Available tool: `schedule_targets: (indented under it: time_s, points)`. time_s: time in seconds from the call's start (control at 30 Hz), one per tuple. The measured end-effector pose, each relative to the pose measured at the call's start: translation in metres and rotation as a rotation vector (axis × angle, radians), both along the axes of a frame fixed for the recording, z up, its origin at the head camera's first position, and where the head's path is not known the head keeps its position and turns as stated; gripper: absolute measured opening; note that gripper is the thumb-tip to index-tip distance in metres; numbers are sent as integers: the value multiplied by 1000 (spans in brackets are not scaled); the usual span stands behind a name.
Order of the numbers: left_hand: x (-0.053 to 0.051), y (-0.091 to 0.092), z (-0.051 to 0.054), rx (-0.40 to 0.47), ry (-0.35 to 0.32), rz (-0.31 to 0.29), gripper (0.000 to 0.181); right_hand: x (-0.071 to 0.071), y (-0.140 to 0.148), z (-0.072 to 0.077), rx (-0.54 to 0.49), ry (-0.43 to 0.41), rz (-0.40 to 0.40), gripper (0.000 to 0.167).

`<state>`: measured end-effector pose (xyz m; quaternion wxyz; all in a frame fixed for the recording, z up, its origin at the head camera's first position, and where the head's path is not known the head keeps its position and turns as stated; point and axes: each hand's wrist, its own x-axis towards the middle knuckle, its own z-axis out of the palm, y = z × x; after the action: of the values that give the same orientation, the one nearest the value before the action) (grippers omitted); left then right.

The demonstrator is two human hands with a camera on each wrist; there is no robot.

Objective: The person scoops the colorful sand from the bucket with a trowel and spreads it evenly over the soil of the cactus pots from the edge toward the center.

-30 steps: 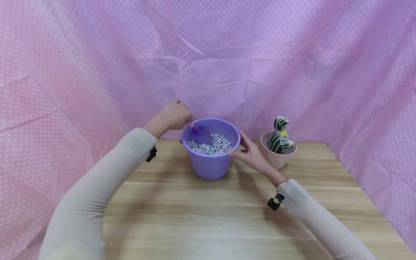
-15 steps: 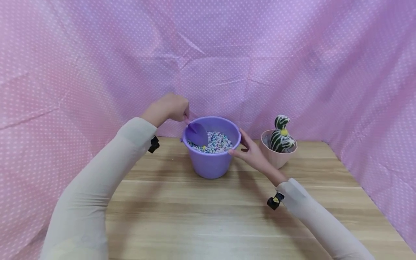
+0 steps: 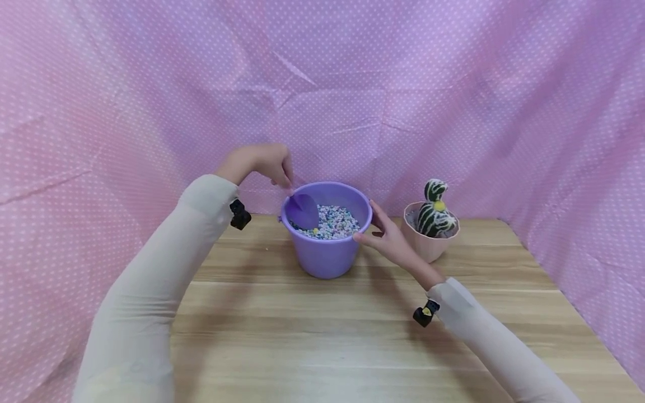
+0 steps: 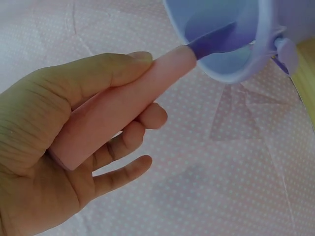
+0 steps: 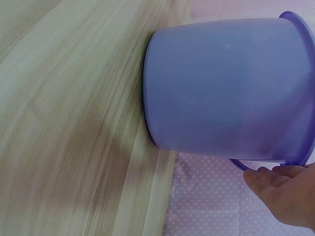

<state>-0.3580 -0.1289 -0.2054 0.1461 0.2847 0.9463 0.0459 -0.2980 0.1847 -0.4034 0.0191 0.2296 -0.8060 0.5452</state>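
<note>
Place: makeshift tabletop booth, home or studio undeterminable; polka-dot cloth (pink, creased) hung from 9 through 3 o'clock; wood-grain table, 6 o'clock; wrist cameras

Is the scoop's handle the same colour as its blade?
No, the handle is pink, while the blade is purple.

Left grip, left of centre: held purple scoop over pastel beads in purple bucket, mid-frame | right grip: held its right rim | potted cactus: right of centre, on wooden table | dotted pink cloth: hung across upper frame
</note>
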Motion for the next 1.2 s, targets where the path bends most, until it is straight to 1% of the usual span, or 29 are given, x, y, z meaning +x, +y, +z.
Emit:
schedule_targets:
  time_s: [0.13,0.2,0.33,0.4,0.47,0.57,0.6,0.7,0.77,0.8,0.87,1.0,1.1,1.2]
  points:
    - [-1,1,1,-10,-26,27,13,1,0,1,5,-7,-4,93]
    - [-1,3,1,-38,-41,39,12,2,0,1,4,-13,-3,94]
    - [0,8,0,-102,-81,55,15,2,1,0,-10,-16,3,93]
    - [0,11,-1,-122,-110,76,17,2,2,-1,-14,-12,3,93]
    - [0,13,-2,-130,-139,114,17,2,2,-2,-21,-10,5,93]
    - [-1,15,-3,-159,-201,156,20,2,2,-2,-24,-6,12,93]
    - [-1,16,-3,-175,-233,165,22,2,2,-2,-25,-6,13,93]
    - [0,19,-5,-223,-326,177,32,2,2,-2,-22,-4,17,94]
    - [-1,21,-6,-239,-374,183,35,3,1,-1,-23,-4,16,94]
    - [-1,21,-6,-229,-400,192,35,3,1,-1,-25,-5,14,94]
    - [-3,19,-8,-208,-427,205,32,2,1,-1,-27,-6,12,94]
    - [-7,12,-12,-158,-489,195,25,2,1,0,-25,-13,0,95]
    - [-8,8,-11,-152,-472,183,26,3,0,0,-24,-21,-1,95]
    - [-8,9,-5,-175,-392,186,29,3,-2,0,-30,-33,1,94]
